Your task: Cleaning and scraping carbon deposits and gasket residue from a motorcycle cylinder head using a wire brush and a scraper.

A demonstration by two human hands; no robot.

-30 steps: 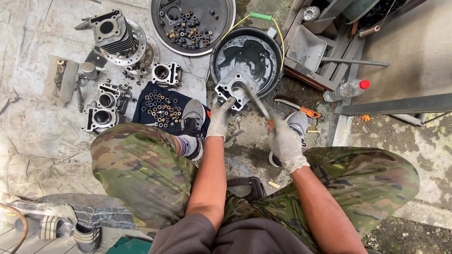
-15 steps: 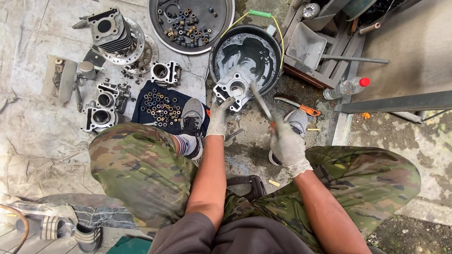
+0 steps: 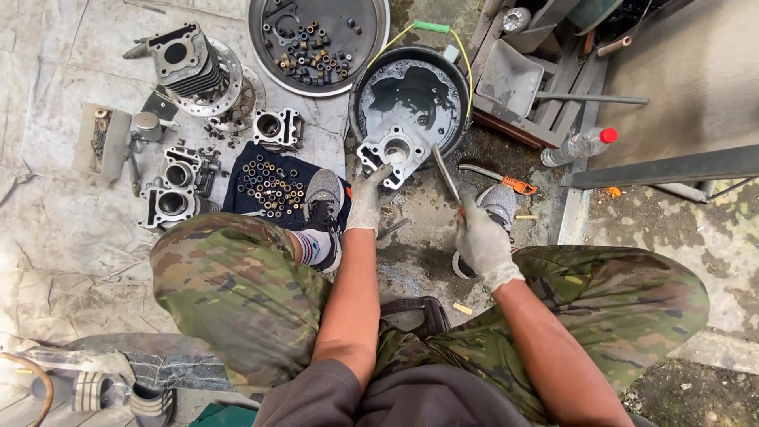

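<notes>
My gloved left hand (image 3: 368, 198) grips the near edge of a grey metal engine cylinder block (image 3: 393, 153) that rests on the rim of a black basin (image 3: 411, 95) holding dark liquid. My gloved right hand (image 3: 482, 241) holds a long flat metal tool (image 3: 445, 170) by its lower end, blade pointing up toward the block. I sit with both knees in camouflage trousers spread apart and grey shoes (image 3: 322, 198) on the ground.
Several engine cylinders (image 3: 186, 63) and cases lie at the left on a pale cloth. A dark cloth (image 3: 273, 186) carries small bolts and rings. A round metal tray (image 3: 316, 39) of parts sits at the top. A plastic bottle (image 3: 581, 145) and metal dustpan (image 3: 514, 75) lie right.
My right hand has dropped and pulled back toward me with the tool, its blade now clear of the block. My left hand stays on the block.
</notes>
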